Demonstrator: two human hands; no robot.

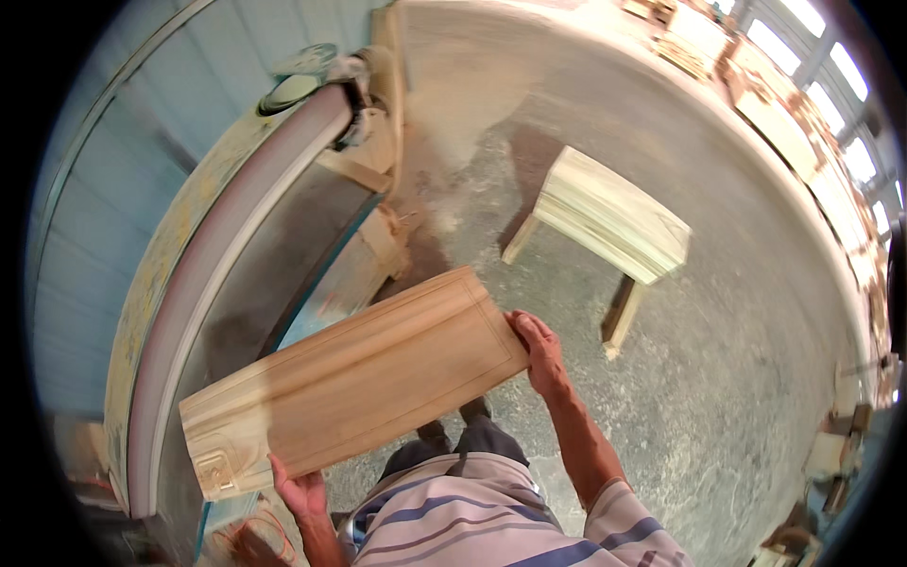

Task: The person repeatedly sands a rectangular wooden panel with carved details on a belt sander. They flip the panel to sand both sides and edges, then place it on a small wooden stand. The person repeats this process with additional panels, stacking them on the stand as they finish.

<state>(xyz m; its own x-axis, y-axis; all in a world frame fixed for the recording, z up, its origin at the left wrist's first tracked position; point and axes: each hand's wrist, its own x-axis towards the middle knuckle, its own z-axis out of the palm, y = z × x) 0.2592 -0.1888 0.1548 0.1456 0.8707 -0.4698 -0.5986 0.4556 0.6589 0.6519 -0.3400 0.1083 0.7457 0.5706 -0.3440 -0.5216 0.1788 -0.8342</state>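
Observation:
A long wooden panel (pixel 368 369) is held tilted in front of my body, its left end lower and nearer than its right. A thin line is grooved along its border, and a small carved motif (pixel 217 470) marks its left end. My left hand (pixel 302 493) grips the near long edge, thumb on the face and the other fingers mostly hidden beneath. At the right end, my right hand (pixel 539 348) is closed around the short edge. The panel's left part overlaps the side of a long machine (pixel 274 246) in this view; whether they touch I cannot tell.
The machine, apparently a belt sander, carries a pinkish belt (pixel 236 189) along its length, with a roller end (pixel 354 99) at the far side. A stack of pale panels (pixel 614 213) rests on wooden bars (pixel 624 317) on the concrete floor. An orange cable (pixel 260 537) lies lower left.

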